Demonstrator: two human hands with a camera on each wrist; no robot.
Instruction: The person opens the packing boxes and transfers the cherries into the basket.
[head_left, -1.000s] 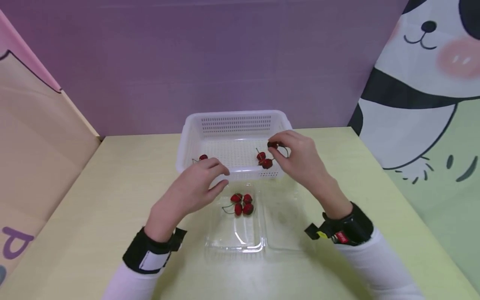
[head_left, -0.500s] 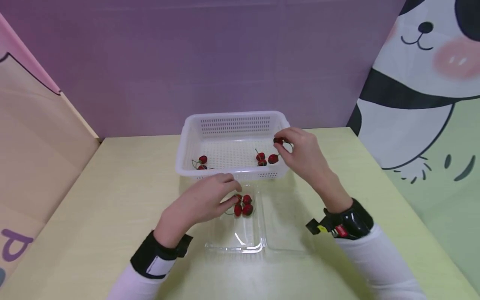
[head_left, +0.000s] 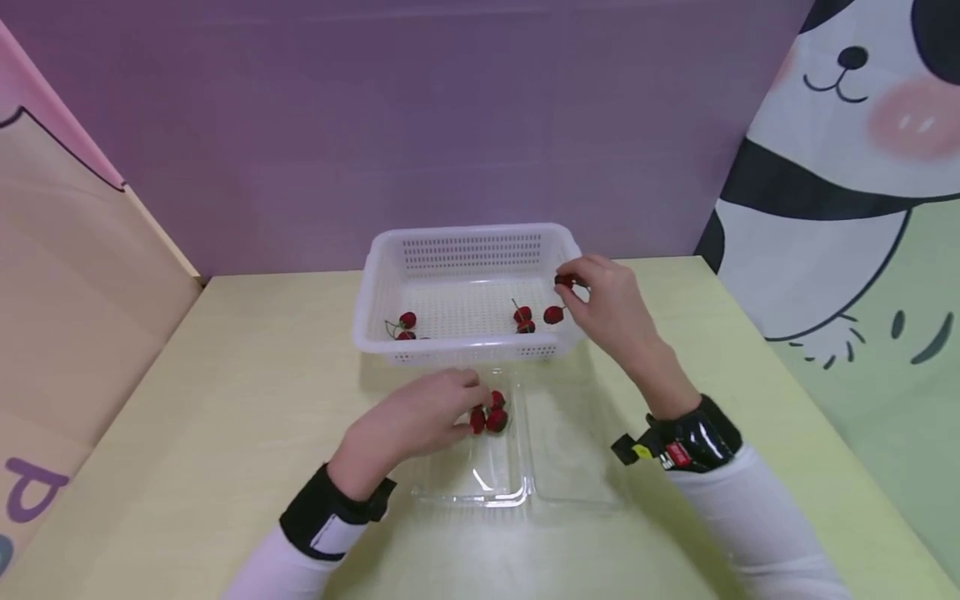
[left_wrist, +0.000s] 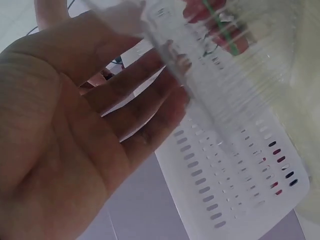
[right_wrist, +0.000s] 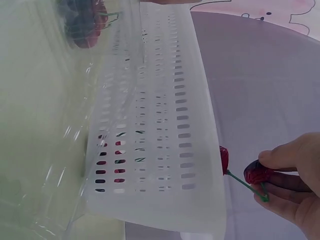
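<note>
My right hand (head_left: 611, 304) pinches a dark red cherry (right_wrist: 257, 172) between thumb and fingers, over the basket's right side. A green stem joins it to a second cherry (right_wrist: 224, 160), which hangs free. In the head view my left hand (head_left: 420, 417) is low over the left half of a clear plastic clamshell box (head_left: 491, 502), beside several cherries (head_left: 497, 419) grouped there. The left wrist view shows its fingers (left_wrist: 150, 135) loosely extended at the clear wall, with no cherry seen in them. Part of the cherry group is hidden behind those fingers.
A white perforated basket (head_left: 468, 343) stands behind the box, near the purple backdrop. Inside it lie cherries (head_left: 407, 320) at the left and more cherries (head_left: 522, 315) at the right. The box's other half (head_left: 573, 467) lies flat to the right.
My left hand has come down and right from the basket's front rim to the cherries in the box. The right hand has shifted slightly right, drawing the hanging cherry away from those in the basket.
</note>
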